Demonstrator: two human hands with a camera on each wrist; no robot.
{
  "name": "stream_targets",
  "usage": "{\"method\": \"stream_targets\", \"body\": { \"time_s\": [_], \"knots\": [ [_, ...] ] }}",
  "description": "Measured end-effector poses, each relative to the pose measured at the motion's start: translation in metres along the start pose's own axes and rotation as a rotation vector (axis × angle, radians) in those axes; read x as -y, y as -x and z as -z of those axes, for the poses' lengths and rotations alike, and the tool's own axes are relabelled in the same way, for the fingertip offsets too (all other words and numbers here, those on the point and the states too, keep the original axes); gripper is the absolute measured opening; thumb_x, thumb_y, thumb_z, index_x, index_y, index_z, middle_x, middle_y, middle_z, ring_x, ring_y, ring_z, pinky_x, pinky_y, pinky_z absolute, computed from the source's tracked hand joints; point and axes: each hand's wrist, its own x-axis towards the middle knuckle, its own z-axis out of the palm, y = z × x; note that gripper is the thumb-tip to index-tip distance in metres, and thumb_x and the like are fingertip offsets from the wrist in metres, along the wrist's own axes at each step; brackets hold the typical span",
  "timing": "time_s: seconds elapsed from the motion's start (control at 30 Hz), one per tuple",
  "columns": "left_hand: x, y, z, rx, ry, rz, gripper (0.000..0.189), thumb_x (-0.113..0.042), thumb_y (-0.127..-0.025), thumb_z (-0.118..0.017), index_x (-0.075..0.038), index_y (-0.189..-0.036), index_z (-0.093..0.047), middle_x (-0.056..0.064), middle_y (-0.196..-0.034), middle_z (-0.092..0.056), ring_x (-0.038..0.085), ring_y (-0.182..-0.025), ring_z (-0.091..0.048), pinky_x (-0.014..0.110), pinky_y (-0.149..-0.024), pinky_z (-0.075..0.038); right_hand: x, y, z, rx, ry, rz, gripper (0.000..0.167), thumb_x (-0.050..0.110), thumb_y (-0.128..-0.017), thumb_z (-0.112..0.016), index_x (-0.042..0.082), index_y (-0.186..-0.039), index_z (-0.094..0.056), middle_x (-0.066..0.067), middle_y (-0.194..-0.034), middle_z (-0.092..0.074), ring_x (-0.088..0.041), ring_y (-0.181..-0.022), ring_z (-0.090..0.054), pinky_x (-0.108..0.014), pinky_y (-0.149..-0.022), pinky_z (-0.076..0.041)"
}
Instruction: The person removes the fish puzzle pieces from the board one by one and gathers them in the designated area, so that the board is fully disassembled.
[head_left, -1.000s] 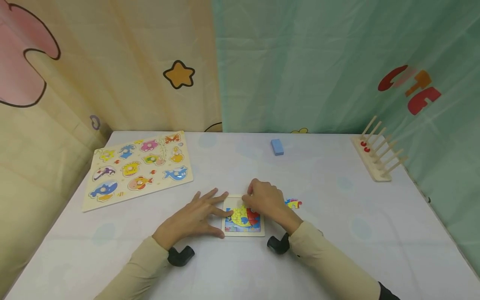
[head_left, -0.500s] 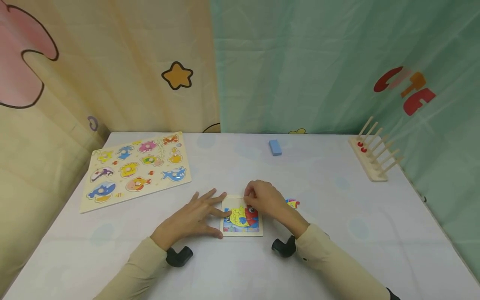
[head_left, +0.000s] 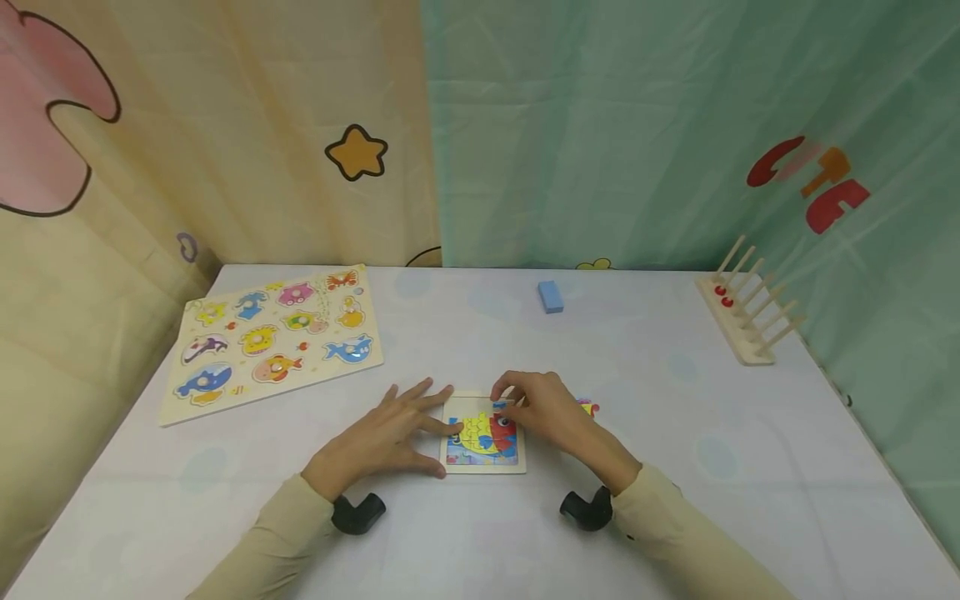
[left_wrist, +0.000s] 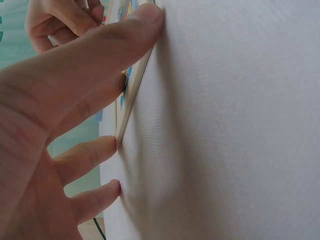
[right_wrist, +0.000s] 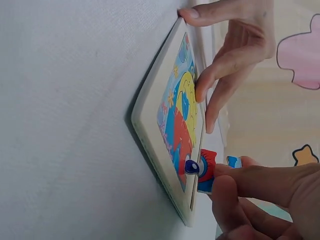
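Observation:
A small jigsaw puzzle in a pale wooden frame (head_left: 483, 468) lies on the table, its picture a yellow and red fish. My left hand (head_left: 386, 437) rests along the frame's left side with fingers spread; in the left wrist view its thumb (left_wrist: 147, 19) touches the edge. Over the upper right corner, my right hand (head_left: 551, 408) pinches a jigsaw piece (right_wrist: 207, 172), red and blue with an eye on it. The piece is tilted above the board in the right wrist view. Behind the fingers shows a blue bit (right_wrist: 233, 161), possibly another piece. Right of the frame lies a loose jigsaw piece (head_left: 588, 407), partly hidden by my right hand.
A larger knob puzzle board (head_left: 273, 342) with sea animals lies at the back left. A blue block (head_left: 551, 297) sits near the back edge. At the far right stands a wooden peg rack (head_left: 738, 325) with red beads. Curtains hang behind the table.
My right hand has turned and its wrist has shifted right and nearer to me, so more of its fingers and the piece shows. The left hand stays on the frame.

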Motion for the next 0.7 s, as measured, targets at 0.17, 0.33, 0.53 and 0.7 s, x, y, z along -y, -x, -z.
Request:
{"method": "stream_targets", "body": {
  "time_s": [0.17,0.33,0.53,0.7],
  "knots": [
    [-0.001,0.0,0.0,0.004,-0.006,-0.001,0.061,-0.049,-0.071,-0.084,-0.025,-0.125,-0.07,0.009,-0.154,-0.04,0.041,-0.146,-0.019,0.076,-0.106,-0.015,-0.006,0.006,0.0,-0.048,0.008,-0.012,0.019,0.014,-0.084,-0.078,0.021,-0.102,-0.078,0.001,-0.089,-0.074,-0.014,-0.079,-0.065,-0.024,-0.06,-0.05],
    [-0.001,0.0,-0.001,0.0,-0.013,-0.012,0.061,-0.048,-0.071,-0.084,-0.025,-0.125,-0.07,0.009,-0.154,-0.04,0.042,-0.146,-0.02,0.076,-0.105,-0.016,-0.01,0.008,-0.003,-0.097,-0.021,-0.035,0.024,0.014,-0.081,-0.081,0.018,-0.105,-0.078,0.001,-0.086,-0.075,-0.017,-0.089,-0.069,-0.026,-0.065,-0.05],
    [-0.001,0.001,0.0,0.0,-0.01,-0.011,0.061,-0.049,-0.071,-0.084,-0.025,-0.125,-0.07,0.009,-0.154,-0.039,0.042,-0.146,-0.02,0.076,-0.105,-0.015,-0.01,0.007,-0.004,-0.137,-0.072,-0.102,0.015,0.018,-0.078,-0.084,0.015,-0.09,-0.078,0.005,-0.078,-0.074,-0.01,-0.08,-0.069,-0.029,-0.069,-0.053],
    [-0.001,0.0,-0.001,0.006,-0.006,-0.008,0.061,-0.049,-0.072,-0.083,-0.025,-0.126,-0.069,0.009,-0.154,-0.039,0.042,-0.146,-0.019,0.075,-0.106,-0.015,-0.012,0.007,-0.003,-0.144,-0.124,-0.109,0.013,0.017,-0.078,-0.084,0.014,-0.089,-0.081,0.005,-0.08,-0.074,-0.01,-0.081,-0.068,-0.025,-0.064,-0.052]
  ]
}}
